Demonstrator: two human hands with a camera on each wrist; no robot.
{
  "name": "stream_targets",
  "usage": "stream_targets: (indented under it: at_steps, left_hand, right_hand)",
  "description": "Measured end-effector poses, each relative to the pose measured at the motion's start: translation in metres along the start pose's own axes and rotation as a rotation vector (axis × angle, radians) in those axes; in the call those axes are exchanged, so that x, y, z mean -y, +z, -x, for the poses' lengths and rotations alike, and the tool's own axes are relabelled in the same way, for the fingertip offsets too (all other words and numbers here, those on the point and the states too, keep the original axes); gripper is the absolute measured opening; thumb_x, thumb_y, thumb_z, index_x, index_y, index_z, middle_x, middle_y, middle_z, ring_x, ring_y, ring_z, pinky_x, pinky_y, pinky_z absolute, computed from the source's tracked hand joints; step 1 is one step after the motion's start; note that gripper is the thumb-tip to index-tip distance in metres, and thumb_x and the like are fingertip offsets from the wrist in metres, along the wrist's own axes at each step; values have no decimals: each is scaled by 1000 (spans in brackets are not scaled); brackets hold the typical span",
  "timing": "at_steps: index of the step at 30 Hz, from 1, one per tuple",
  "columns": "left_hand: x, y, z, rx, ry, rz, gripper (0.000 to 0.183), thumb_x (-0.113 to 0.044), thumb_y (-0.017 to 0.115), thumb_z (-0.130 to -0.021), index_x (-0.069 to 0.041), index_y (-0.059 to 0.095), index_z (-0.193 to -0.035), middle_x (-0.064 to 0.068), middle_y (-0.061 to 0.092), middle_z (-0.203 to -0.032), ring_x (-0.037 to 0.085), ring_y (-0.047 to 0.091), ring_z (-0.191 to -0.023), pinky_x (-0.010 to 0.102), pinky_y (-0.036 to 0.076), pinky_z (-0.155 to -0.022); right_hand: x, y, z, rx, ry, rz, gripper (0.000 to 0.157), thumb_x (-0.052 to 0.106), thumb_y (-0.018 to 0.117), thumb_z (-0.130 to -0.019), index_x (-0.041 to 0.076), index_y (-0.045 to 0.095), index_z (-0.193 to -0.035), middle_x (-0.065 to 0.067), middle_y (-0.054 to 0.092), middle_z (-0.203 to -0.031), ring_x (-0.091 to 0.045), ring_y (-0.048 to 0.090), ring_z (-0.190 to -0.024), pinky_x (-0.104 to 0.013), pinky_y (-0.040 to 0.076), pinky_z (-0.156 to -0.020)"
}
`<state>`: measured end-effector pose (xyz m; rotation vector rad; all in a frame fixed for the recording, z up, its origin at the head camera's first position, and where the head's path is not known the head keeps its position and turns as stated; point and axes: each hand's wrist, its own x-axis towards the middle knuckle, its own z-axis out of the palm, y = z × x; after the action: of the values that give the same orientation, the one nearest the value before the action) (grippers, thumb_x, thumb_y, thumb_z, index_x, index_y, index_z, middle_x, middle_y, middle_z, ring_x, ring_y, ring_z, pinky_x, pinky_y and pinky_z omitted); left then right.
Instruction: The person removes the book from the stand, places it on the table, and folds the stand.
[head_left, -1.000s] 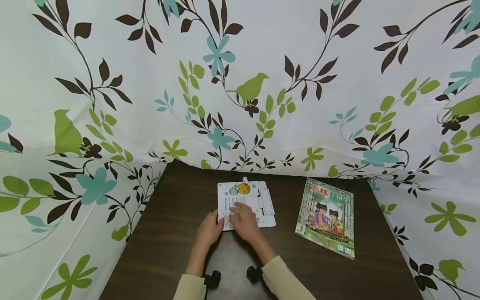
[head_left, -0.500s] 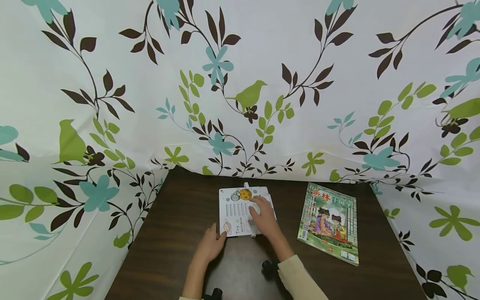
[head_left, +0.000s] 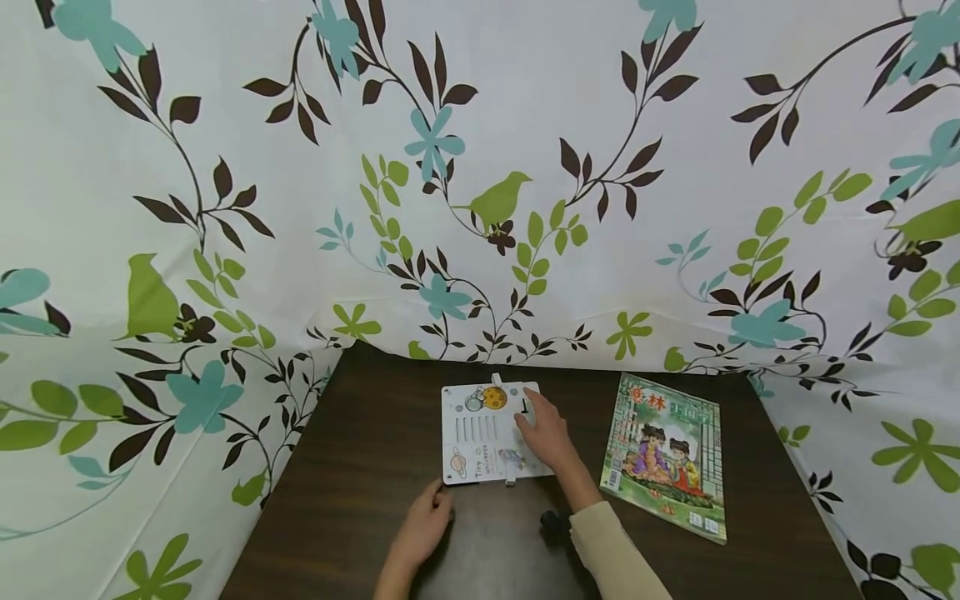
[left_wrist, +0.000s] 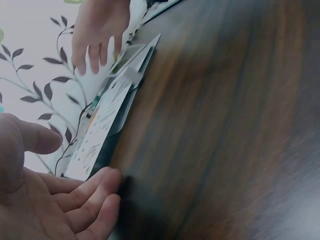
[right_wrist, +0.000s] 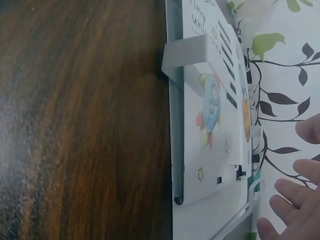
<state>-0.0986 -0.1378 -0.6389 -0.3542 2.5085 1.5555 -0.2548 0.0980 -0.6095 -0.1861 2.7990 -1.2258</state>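
Observation:
A white folding book stand [head_left: 468,442] with planet drawings and the words "Tiny universe" lies flat on the dark wooden table. White clips jut from its far and near edges; the near clip [right_wrist: 187,52] is large in the right wrist view. My left hand [head_left: 426,523] rests just in front of the stand's near left corner, fingers relaxed, holding nothing. Over the stand's right side is my right hand [head_left: 549,432], its fingers loosely extended. The right wrist view shows these fingers [right_wrist: 295,195] spread apart above the printed surface, with nothing in them.
To the right, a green illustrated magazine [head_left: 663,458] lies flat on the table [head_left: 337,475]. Behind and at both sides hangs a white cloth [head_left: 247,117] with leaves, flowers and birds. A black wrist camera mount [head_left: 555,527] sits by the right sleeve.
My right hand has moved right across the book stand, uncovering its lettering and near clip. The left hand has drawn back slightly from the near left corner. The head view has tilted up.

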Motion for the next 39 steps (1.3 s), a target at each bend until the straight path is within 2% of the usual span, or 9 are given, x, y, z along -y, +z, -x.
stream_targets:
  at_steps: [5, 9, 14, 17, 23, 29, 32, 36, 39]
  left_hand:
    - [24, 23, -7, -49, -10, -38, 67, -31, 54, -106, 7, 44, -159, 6, 75, -122, 16, 70, -114, 44, 55, -100]
    - [39, 37, -12, -122, -5, -19, 65, -28, 56, -104, 9, 46, -157, 4, 76, -117, 16, 73, -108, 48, 56, -98]
    - [40, 41, -14, -125, -23, 25, 65, -25, 57, -102, 12, 47, -155, 4, 77, -117, 24, 73, -115, 55, 53, -104]
    - [37, 41, -12, -125, -39, 38, 65, -27, 56, -104, 11, 47, -156, 5, 77, -119, 28, 70, -123, 57, 50, -109]
    - [38, 41, -12, -130, -48, 40, 65, -32, 57, -107, 8, 47, -157, 3, 77, -121, 19, 73, -115, 51, 52, -106]
    - [15, 34, 3, -121, 11, 15, 72, -40, 52, -108, 14, 44, -156, 11, 77, -122, 18, 76, -110, 43, 58, -96]
    - [-2, 26, 11, -97, 43, 14, 74, -38, 49, -109, 20, 40, -154, 19, 74, -124, 25, 77, -112, 48, 58, -97]
    - [-23, 17, 19, -57, -2, 45, 71, -30, 51, -108, 22, 37, -154, 22, 72, -127, 32, 77, -116, 58, 54, -105]
    - [-31, 14, 21, -30, -45, 46, 70, -27, 54, -108, 22, 35, -156, 21, 71, -130, 33, 75, -120, 63, 48, -111]
  right_hand:
    - [-3, 2, -4, 27, -8, 67, 56, 27, 62, -108, 10, 50, -160, -18, 48, -166, -45, 39, -157, -76, 28, -121]
    - [-4, 4, -5, 58, -13, 69, 51, 27, 60, -109, 6, 55, -156, -19, 53, -162, -45, 44, -154, -76, 29, -121]
    - [-5, 6, -5, 102, 25, 11, 52, 28, 60, -110, 5, 55, -156, -19, 51, -163, -42, 44, -155, -69, 30, -125]
    - [-7, 8, -6, 96, 4, -13, 51, 27, 60, -110, 5, 54, -156, -20, 47, -166, -42, 41, -156, -69, 31, -125]
    - [-11, 9, -20, 81, 5, 72, 55, 27, 61, -109, 6, 50, -159, -21, 40, -171, -44, 37, -158, -77, 27, -122]
    - [-17, 5, -33, 85, 46, 145, 59, 27, 63, -108, 3, 48, -160, -22, 43, -169, -45, 41, -156, -77, 31, -119]
    - [-20, 3, -34, 73, 49, 148, 58, 26, 62, -108, 1, 49, -159, -22, 45, -167, -44, 43, -155, -76, 32, -118]
    - [-21, 4, -33, 71, 47, 142, 59, 27, 61, -108, 2, 48, -160, -22, 44, -169, -43, 41, -157, -76, 30, -119]
    - [-22, 6, -30, 73, 43, 144, 59, 25, 60, -108, 2, 47, -161, -22, 42, -169, -44, 40, -157, -77, 29, -118]
